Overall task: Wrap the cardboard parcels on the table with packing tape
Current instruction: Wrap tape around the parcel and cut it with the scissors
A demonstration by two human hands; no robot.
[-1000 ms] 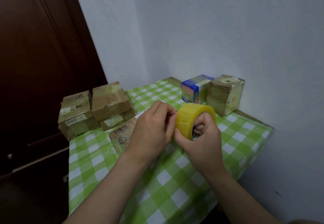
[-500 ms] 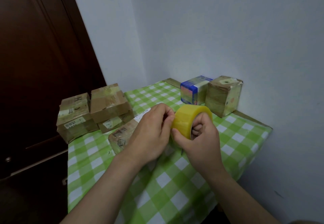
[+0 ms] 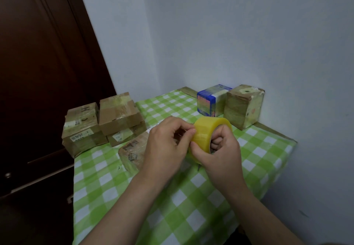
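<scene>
A yellow roll of packing tape (image 3: pixel 207 132) is held above the table's middle. My right hand (image 3: pixel 220 154) grips it, fingers curled through the core and thumb on the outer face. My left hand (image 3: pixel 168 143) pinches at the roll's left edge with thumb and fingertips. Just under my left hand lies a small cardboard parcel (image 3: pixel 132 153) with dark markings, partly hidden by the hand. Three taped cardboard parcels (image 3: pixel 107 122) are stacked at the table's far left.
The table wears a green and white checked cloth (image 3: pixel 172 206). A blue-edged box (image 3: pixel 209 100) and a brown taped box (image 3: pixel 243 106) stand against the wall at the back right. A dark wooden door (image 3: pixel 38 72) fills the left side.
The roll and both hands have stayed in nearly the same place. My left fingers keep working at the roll's edge.
</scene>
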